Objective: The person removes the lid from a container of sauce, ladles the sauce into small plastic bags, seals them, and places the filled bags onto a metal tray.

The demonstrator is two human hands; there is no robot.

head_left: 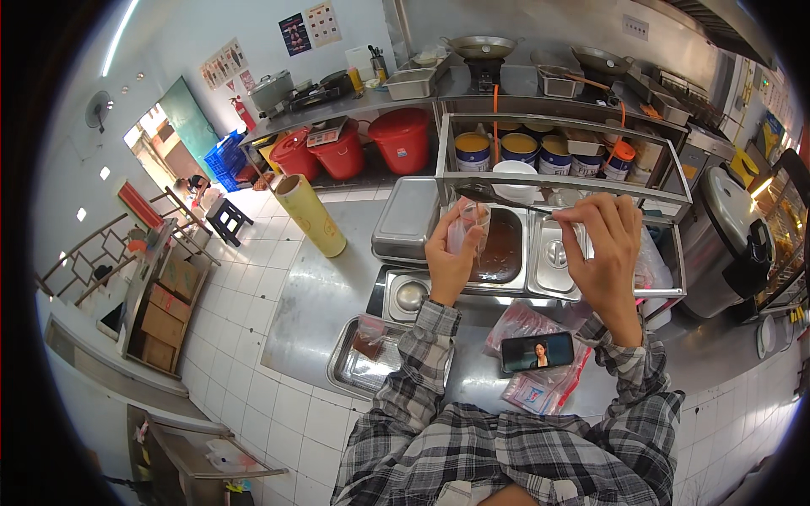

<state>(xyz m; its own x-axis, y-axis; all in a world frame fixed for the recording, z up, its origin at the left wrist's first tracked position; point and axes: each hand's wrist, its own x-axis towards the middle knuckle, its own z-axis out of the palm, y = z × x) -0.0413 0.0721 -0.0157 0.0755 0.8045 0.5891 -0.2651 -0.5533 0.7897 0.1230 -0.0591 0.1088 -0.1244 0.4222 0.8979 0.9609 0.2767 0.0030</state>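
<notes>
Spooning sauce into small bag [467,229]

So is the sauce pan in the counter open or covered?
Open. The sauce pan has no lid and its dark sauce shows, while the pan beside it wears a knobbed lid.

Both forearms raised, plaid sleeves. Left hand [451,257] fingers curled in grip; right hand [609,253] pinching, knuckles up.

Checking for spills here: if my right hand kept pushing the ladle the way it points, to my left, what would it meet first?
Most likely the small clear plastic bag held up in your left hand: the ladle in your right hand points its bowl at the bag's mouth. Depth is unclear, so the bowl may be just above it.
</notes>
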